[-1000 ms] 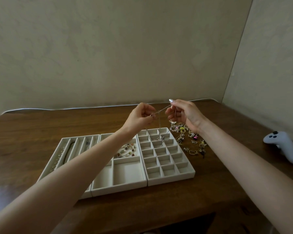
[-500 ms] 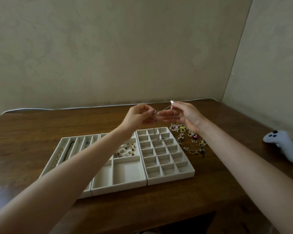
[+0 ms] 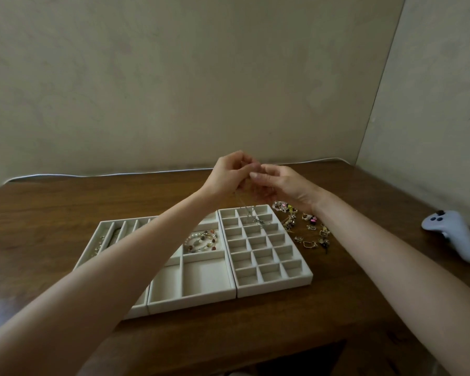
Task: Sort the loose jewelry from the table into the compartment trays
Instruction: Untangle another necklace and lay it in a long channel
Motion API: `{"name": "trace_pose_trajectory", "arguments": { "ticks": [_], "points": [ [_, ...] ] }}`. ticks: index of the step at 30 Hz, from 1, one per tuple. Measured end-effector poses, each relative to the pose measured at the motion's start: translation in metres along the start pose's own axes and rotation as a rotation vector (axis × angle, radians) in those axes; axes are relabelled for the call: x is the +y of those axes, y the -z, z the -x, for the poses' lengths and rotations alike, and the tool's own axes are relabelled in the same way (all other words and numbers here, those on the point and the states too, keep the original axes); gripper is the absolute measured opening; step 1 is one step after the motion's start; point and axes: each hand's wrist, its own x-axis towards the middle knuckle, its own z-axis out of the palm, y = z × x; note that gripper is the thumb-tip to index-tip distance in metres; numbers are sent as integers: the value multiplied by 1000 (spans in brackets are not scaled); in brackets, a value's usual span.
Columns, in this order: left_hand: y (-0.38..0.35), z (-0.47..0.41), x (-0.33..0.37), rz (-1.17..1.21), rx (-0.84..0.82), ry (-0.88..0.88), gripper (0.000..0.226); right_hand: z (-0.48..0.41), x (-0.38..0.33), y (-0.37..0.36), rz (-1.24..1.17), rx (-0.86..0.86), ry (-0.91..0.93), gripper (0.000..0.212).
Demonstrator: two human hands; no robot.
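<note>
Two bare forearms are reaching forward over the brown worktop (image 3: 255, 321), the left one crossing above the trays. Three pale trays are sitting edge to edge: a slotted tray (image 3: 103, 229) on the left, partly hidden by that arm, a middle tray (image 3: 190, 302) and a grid tray (image 3: 274, 287) on the right. A beaded bracelet (image 3: 202, 241) is lying in a far compartment of the middle tray. Loose jewelry (image 3: 304, 226) is lying in a scatter on the wood just right of the grid tray, and a white controller (image 3: 453, 234) is resting well apart, further right. Above the grid tray's far end, the left hand (image 3: 228, 172) and right hand (image 3: 282, 185) are meeting fingertip to fingertip, both pinching a thin chain (image 3: 243, 210). It is hanging down, its pendant (image 3: 259, 221) resting in the tray's far rows. A white cable (image 3: 92, 175) is running along the worktop's back edge.
</note>
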Motion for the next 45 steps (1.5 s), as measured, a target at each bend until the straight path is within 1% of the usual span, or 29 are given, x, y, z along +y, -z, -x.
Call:
{"name": "trace_pose_trajectory", "arguments": {
  "ticks": [3,4,6,8,10,12,13,14,15,16,19,20,22,23,25,26,28,31,34,36,38,39,41,43,45],
  "points": [
    [3,-6,3,-96,50,-60,6,-4,-2,1,10,110,74,10],
    [4,-7,4,-103,61,-67,10,-4,-4,3,5,139,91,8],
    [8,-8,4,-105,52,-59,18,-3,-11,7,11,158,111,10],
    [12,-9,4,-163,19,-47,24,-1,-18,9,12,154,119,15],
    [17,-9,-1,-350,-1,-63,25,-1,-23,12,-19,181,106,17],
    [23,-9,-10,-567,31,-87,19,-1,-26,18,-60,200,99,18],
    [26,-8,-14,-601,61,-74,16,-1,-27,22,-65,201,105,17],
    [29,-7,-17,-582,89,-47,13,-1,-28,25,-51,204,114,14],
    [32,-5,-19,-512,114,-10,14,0,-28,28,-16,214,123,11],
    [35,-5,-20,-400,139,31,16,1,-27,29,43,235,124,8],
    [39,-3,-19,-19,213,146,16,0,-19,26,296,379,116,18],
    [38,-3,-18,105,223,190,17,-1,-15,24,329,421,120,17],
    [36,-1,-16,371,205,281,21,-3,-9,20,277,446,126,7],
    [35,0,-15,490,184,322,24,-3,-7,18,235,444,128,7],
    [35,3,-14,616,141,366,31,-3,-4,14,183,419,119,21],
    [35,4,-13,620,123,372,35,-2,-3,11,173,401,112,27],
    [35,8,-13,543,99,373,40,-2,-2,6,172,377,96,39],
    [30,11,-14,258,136,343,44,-3,-2,-2,125,369,89,52],
    [23,14,-16,24,170,259,51,-4,-5,-9,129,384,135,59],
    [21,16,-17,-89,130,221,59,-4,-8,-11,127,374,126,61],
    [20,17,-17,-150,76,232,64,-3,-11,-11,98,353,102,60],
    [20,18,-16,-133,52,251,64,-3,-12,-11,88,340,99,59],
    [21,18,-14,5,9,312,62,-2,-13,-13,99,316,100,58],
    [20,18,-10,214,-28,385,58,-3,-13,-15,125,315,88,58],
    [17,17,-6,439,-45,449,55,-5,-12,-16,155,342,80,53]
  ]
}}
